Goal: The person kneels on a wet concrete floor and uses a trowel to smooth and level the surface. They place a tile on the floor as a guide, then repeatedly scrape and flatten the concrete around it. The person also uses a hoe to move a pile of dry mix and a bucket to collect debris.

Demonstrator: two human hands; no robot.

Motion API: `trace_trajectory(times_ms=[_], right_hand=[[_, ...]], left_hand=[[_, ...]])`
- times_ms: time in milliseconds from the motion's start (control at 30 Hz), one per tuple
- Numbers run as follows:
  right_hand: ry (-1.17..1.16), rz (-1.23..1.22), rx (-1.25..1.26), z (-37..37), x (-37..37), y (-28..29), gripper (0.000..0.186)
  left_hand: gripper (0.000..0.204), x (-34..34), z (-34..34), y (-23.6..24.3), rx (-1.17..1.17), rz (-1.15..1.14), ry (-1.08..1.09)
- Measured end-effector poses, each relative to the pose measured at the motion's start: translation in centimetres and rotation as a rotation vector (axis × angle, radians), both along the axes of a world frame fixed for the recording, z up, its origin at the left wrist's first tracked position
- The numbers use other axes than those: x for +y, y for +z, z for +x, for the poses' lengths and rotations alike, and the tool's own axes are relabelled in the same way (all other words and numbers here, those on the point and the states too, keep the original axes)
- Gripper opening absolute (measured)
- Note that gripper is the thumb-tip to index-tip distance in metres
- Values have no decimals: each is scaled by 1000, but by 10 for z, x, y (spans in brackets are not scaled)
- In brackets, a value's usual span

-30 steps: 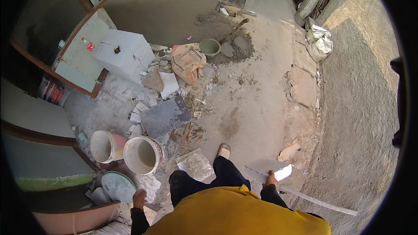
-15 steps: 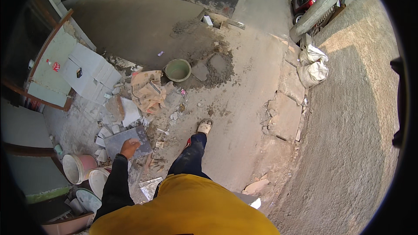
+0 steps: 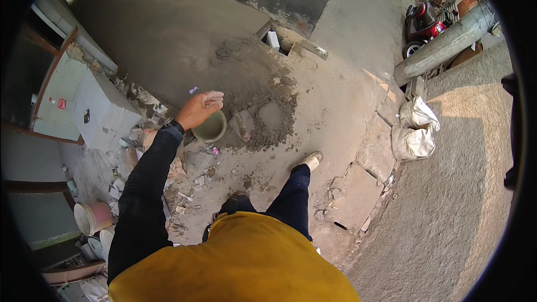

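Observation:
My left hand (image 3: 200,111) reaches forward from a black sleeve, with a dark band at the wrist. Its fingers are stretched out and nothing shows in them. Below and partly hidden by it stands a round greenish bucket (image 3: 212,130); I cannot tell whether the hand touches the rim. Right of the bucket, a flat tool or board with a mortar-smeared bar (image 3: 241,126) lies at the edge of a wet grey mortar heap (image 3: 274,117). My right hand is out of sight.
White sacks (image 3: 414,128) stand at the right by broken concrete slabs (image 3: 352,196). Rubble (image 3: 184,201) and a pinkish bucket (image 3: 92,217) lie at the left, near stacked white blocks (image 3: 103,114). A red scooter (image 3: 425,25) is parked beyond a concrete pole (image 3: 442,42).
My left hand has left the grey slab at the lower left and moved forward over the bucket. My feet have stepped and the view has shifted.

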State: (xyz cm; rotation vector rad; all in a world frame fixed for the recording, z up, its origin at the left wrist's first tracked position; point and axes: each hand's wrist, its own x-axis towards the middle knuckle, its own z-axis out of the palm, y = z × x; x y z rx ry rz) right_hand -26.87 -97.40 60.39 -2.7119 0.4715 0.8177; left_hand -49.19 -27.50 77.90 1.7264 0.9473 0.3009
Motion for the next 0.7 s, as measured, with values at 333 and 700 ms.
trace_trajectory(times_ms=[333, 700], right_hand=[[830, -8, -204, 408, 280, 88, 78], [1961, 292, -73, 621, 796, 288, 78]], left_hand=[[77, 1, 237, -20, 220, 64, -52], [144, 167, 535, -95, -61, 371, -160]])
